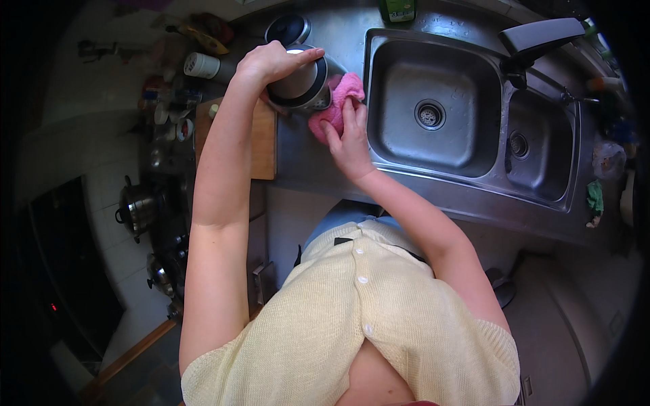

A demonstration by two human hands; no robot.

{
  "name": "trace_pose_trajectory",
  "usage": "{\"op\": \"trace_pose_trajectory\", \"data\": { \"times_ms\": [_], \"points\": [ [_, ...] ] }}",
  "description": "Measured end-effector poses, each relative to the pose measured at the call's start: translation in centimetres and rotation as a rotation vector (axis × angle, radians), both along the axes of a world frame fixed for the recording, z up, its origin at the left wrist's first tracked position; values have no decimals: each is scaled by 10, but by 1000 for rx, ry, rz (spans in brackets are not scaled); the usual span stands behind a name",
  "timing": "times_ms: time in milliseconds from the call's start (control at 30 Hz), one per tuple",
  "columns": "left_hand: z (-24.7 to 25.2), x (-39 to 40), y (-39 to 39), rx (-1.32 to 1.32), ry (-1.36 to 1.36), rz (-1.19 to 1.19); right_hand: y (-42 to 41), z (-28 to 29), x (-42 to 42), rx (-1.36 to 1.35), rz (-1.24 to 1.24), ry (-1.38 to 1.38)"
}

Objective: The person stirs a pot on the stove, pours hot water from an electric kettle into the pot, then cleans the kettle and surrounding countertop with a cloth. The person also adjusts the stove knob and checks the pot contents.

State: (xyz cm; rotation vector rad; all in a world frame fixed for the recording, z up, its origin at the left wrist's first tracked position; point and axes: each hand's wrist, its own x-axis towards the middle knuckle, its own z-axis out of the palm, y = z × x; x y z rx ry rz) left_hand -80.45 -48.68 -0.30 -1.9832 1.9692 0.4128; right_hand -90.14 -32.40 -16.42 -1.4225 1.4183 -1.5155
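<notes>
My left hand [277, 62] grips a cylindrical stainless steel vessel [299, 81] with a black ring around its near end. The thumb lies across that ring, and the vessel looks tilted. In my right hand [351, 137] is a bunched pink cloth [327, 122], pressed against the vessel's right side. Whether the vessel touches the counter underneath, I cannot tell. Just behind it rests a round dark lid or dish with a metal rim [288, 29]. Both hands are left of the large sink basin [431, 96].
A smaller basin [543, 147] adjoins on the right, with a faucet [541, 38] reaching in from behind. A green bottle [398, 10] stands at the back. On the left are a wooden cutting board [264, 147], a white canister [201, 65], several jars and a metal pot [138, 205].
</notes>
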Motion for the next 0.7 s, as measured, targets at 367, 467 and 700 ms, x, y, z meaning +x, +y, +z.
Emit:
{"op": "trace_pose_trajectory", "data": {
  "times_ms": [367, 467, 700],
  "points": [
    [11, 41, 51, 258, 1003, 520, -69, 7, -72, 85, 48, -26],
    [-2, 48, 59, 273, 1198, 595, -39, 13, -62, 83, 137, 6],
    [-15, 43, 118, 48, 851, 369, -25, 120, -78, -108, 89, 434]
  ]
}}
